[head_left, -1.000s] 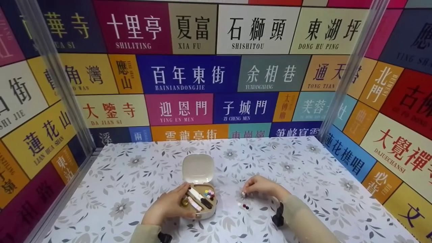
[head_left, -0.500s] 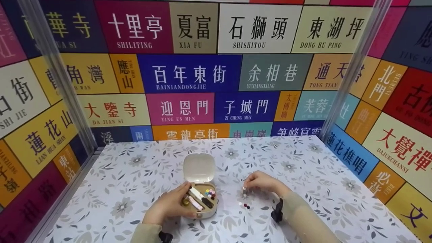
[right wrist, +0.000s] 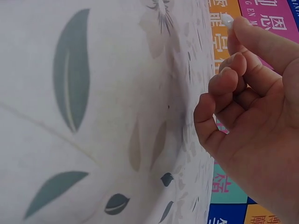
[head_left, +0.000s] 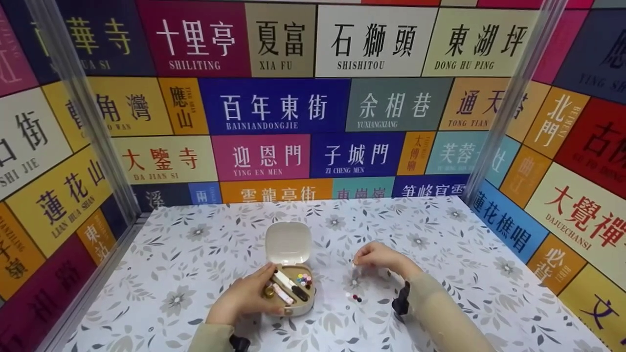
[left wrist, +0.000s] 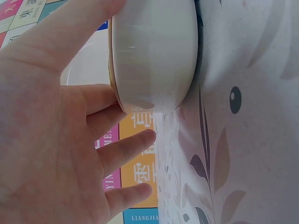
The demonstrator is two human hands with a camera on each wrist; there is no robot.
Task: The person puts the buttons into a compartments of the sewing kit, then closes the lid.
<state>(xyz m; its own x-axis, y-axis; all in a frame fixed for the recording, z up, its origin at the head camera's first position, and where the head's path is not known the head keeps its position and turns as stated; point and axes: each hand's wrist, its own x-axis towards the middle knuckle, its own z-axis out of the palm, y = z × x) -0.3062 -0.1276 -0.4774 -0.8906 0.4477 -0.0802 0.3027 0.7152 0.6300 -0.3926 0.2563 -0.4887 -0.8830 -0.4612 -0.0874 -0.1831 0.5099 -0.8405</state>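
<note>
Right hand [head_left: 381, 256] has drifted up and a bit farther back over the table since 1 second ago, taking its little white bead [right wrist: 227, 20] along, while the case [head_left: 301, 310] has pretty much stayed put. Grip there is tiny: just the thumb and index tips pinching that bead, other fingers folded loosely. Left hand [head_left: 247, 296] has a much wider hold, thumb on the near side of the case and index toward the back, with 2 fingers sticking out free in the wrist view. So what could go wrong? I'd say the bead pops out, since only its edge seems to be between the fingertips and it looks slick; if it's round it'd probably roll on the patterned cloth [head_left: 195, 274] and be a pain to spot, white on white. A sleeve or wrist dragging low could also scatter the 3 loose beads [head_left: 355, 297] near that hand, and a hard squeeze or bump on the left could jolt the open case. As for looks, the held bead is small, pale and a bit shiny, held above the cloth to the right of the case; too blurry to tell its exact shape or any hole.
</note>
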